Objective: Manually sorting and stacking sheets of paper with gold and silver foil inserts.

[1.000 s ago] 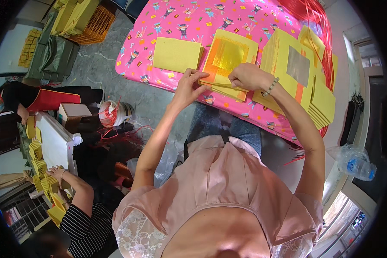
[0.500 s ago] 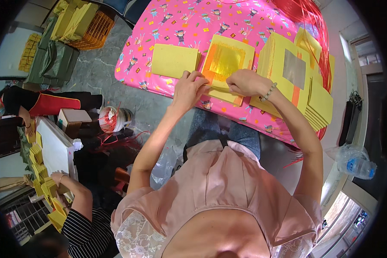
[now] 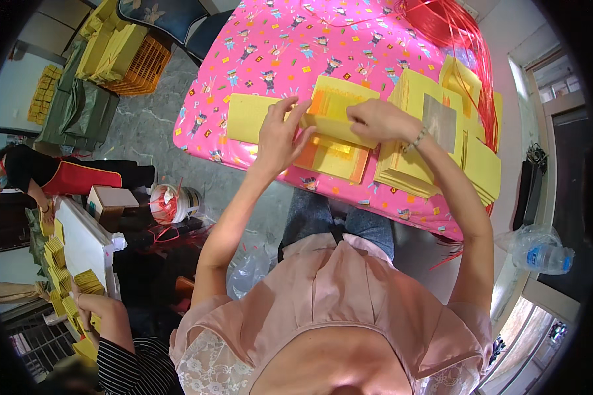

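On the pink table, a yellow sheet of joss paper (image 3: 339, 126) with an orange and gold foil patch is bent up along its near side. My right hand (image 3: 382, 122), with a beaded bracelet at the wrist, pinches the raised part near its right end. At the left end, my left hand (image 3: 283, 135) has its thumb and fingers around the fold. Another foil-patched sheet (image 3: 333, 161) lies under it, towards me. A folded yellow piece (image 3: 247, 115) rests partly behind my left hand. Right of my right hand stands a thick stack of yellow paper (image 3: 412, 95) with a silvery patch.
Red plastic strands (image 3: 441, 26) lie at the table's far right and hang down its side. More yellow stacks (image 3: 484, 164) sit at the right edge. Two other people work at a white table (image 3: 89, 227) on the left. A bucket (image 3: 178, 203) stands on the floor.
The sheet's near side has come up into a fold between my hands, uncovering the foil of the sheet beneath. My left hand has spread its fingers around the fold's end.
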A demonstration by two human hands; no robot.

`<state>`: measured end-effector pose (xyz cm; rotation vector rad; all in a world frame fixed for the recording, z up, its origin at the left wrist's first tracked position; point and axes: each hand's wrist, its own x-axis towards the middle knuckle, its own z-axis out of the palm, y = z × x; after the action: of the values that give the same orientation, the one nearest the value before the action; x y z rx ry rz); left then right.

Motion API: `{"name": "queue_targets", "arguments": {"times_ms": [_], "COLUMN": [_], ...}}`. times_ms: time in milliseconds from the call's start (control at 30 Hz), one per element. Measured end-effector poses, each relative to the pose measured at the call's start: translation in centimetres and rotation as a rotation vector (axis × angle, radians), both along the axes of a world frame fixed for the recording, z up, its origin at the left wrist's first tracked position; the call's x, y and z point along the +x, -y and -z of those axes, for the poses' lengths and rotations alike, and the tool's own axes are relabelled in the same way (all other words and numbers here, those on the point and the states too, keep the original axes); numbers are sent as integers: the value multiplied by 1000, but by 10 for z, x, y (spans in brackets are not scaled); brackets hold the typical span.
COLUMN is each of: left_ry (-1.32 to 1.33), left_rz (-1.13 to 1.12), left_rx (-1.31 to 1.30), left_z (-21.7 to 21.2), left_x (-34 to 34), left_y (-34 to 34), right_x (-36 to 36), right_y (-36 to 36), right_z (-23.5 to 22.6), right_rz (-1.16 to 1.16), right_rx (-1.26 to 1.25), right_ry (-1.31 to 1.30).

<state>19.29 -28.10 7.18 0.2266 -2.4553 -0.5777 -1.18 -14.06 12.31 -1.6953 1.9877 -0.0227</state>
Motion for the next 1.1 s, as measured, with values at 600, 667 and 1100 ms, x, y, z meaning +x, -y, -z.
{"name": "queue_targets", "arguments": {"times_ms": [600, 667, 1100], "left_ry": [288, 288, 294], "left_rz": [72, 63, 66], "left_rx": [-168, -162, -156], "left_z": [52, 55, 60], "left_x": [-54, -54, -63], "left_y": [-34, -32, -31], "right_x": [-95, -88, -98], "right_y": [61, 69, 80], "right_z": [66, 63, 95], "right_rz": [193, 223, 280], "right_rx": [2, -11, -24], "right_ry": [-138, -139, -113]}}
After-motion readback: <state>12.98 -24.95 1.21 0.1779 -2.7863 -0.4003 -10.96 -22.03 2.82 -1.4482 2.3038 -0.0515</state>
